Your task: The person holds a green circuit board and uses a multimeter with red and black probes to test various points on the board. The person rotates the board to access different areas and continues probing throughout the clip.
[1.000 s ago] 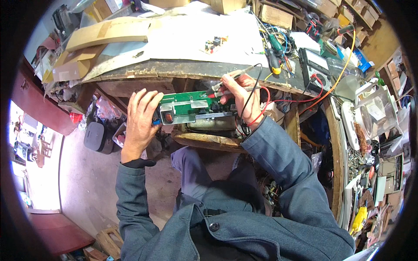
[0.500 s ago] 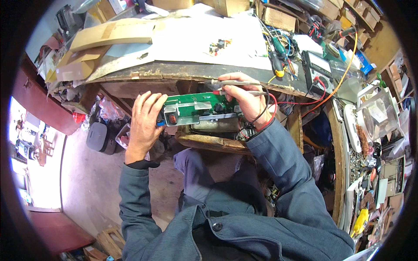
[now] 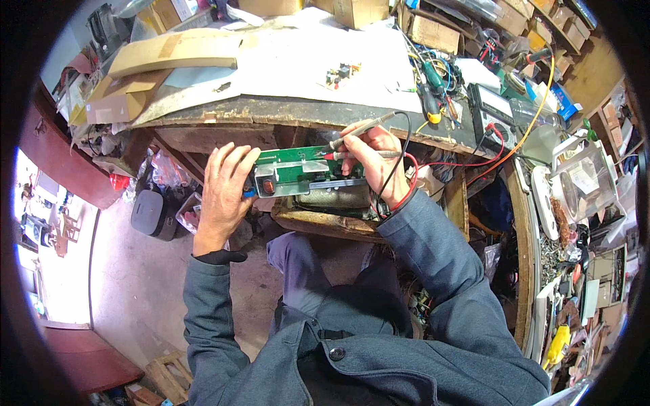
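My left hand (image 3: 227, 186) grips the left end of a green circuit board (image 3: 290, 158), which is held up at the bench's front edge. Metal heat sinks and dark components stand along the board's near side. My right hand (image 3: 376, 159) pinches two multimeter probes (image 3: 369, 126) like chopsticks. Their tips lie at the board's upper middle, one of them red near the tip; whether they touch it I cannot tell. A black and a red lead hang from the probes past my right wrist. The red lead runs toward the multimeter (image 3: 497, 115) at the bench's right.
Below the board is an open wooden drawer (image 3: 325, 225). On the bench lie a white sheet (image 3: 291, 64) with small loose parts (image 3: 343, 74), flattened cardboard (image 3: 172, 54) and screwdrivers (image 3: 430, 101). Clutter fills the right side. A dark case (image 3: 150, 213) stands on the floor at left.
My right hand has shifted slightly left and turned, so the probes tilt more steeply and their tips sit farther left over the board. My left hand and the board stay nearly still.
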Demonstrator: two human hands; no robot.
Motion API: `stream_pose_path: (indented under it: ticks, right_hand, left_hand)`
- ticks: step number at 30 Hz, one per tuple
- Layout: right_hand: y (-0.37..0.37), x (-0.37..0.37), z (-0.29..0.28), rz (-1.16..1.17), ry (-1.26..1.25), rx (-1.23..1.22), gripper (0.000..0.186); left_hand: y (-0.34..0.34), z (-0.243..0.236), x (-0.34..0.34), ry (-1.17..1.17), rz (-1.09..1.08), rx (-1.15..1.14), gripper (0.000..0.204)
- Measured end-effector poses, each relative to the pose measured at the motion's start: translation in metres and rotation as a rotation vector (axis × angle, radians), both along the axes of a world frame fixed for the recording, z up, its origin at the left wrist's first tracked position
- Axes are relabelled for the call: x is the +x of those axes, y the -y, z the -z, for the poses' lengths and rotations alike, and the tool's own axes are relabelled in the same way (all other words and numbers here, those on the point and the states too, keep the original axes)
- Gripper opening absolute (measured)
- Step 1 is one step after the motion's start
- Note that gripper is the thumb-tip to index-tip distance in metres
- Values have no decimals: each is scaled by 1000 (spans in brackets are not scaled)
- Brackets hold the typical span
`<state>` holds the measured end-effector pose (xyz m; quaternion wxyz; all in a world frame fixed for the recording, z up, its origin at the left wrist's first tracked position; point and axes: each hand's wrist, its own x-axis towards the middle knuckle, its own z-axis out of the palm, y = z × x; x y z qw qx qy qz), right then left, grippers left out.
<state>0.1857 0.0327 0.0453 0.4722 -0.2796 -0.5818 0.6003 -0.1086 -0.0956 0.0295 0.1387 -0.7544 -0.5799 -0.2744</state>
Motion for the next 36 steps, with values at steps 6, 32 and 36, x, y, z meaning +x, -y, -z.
stream_pose_path:
  ticks: [6, 32, 36]
  right_hand:
    - [-1, 1, 0, -5, -12, -2, 20]
    - [-5, 1, 0, 14, -6, -40, 19]
    - [-6, 1, 1, 13, -6, -35, 19]
  left_hand:
    - [0, -1, 0, 2, 6, 2, 95]
    - [1, -1, 2, 27, 10, 11, 87]
    - [1, -1, 1, 19, 6, 6, 89]
